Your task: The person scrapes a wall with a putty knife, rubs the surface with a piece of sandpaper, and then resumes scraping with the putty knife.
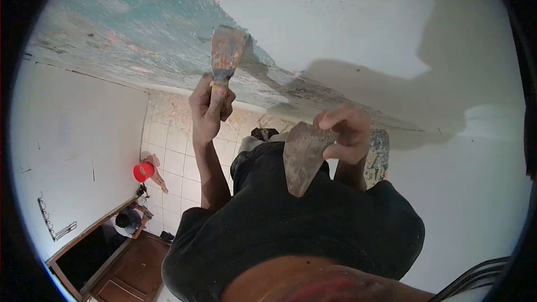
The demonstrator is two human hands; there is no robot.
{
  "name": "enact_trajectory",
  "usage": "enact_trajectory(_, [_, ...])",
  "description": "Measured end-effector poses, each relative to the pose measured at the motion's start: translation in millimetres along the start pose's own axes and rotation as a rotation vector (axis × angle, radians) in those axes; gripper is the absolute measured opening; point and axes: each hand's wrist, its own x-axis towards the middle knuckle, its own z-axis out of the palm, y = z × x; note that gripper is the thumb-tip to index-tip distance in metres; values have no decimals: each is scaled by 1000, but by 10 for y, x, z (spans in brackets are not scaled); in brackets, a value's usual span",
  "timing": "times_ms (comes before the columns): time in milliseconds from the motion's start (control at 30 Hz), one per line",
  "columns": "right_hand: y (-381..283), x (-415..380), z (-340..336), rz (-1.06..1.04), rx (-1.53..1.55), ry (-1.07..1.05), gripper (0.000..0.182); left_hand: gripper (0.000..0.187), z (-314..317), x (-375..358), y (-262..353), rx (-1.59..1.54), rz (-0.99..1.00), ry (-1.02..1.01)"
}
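The left hand [212, 99] was clamped on a scraper [227, 50] near the patchy wall [151, 17]; apart from it, the right hand [349, 134] pinched a flat plate [305, 156] by its edge

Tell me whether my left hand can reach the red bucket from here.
Probably not: the red bucket sits on the floor well away, and your left hand is up near the wall, holding a scraper.

The head camera looks forward and down, with the wall [347, 0] near. The tiled floor [174, 159] lies farther off, left.
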Motion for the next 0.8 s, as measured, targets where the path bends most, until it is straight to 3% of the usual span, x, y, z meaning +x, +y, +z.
enact_trajectory(300, [-39, -55, 41, 78, 4, 53, 44, 32, -11, 54, 47, -26, -4, -32])
enact_trajectory(700, [-105, 19, 58, 94, -89, -34, 44, 36, -72, -7, -64, -98, -64, -8])
enact_trajectory(800, [-69, -29, 77, 107, -130, -31, 44, 36, -60, 116, 67, 9, 18, -24])
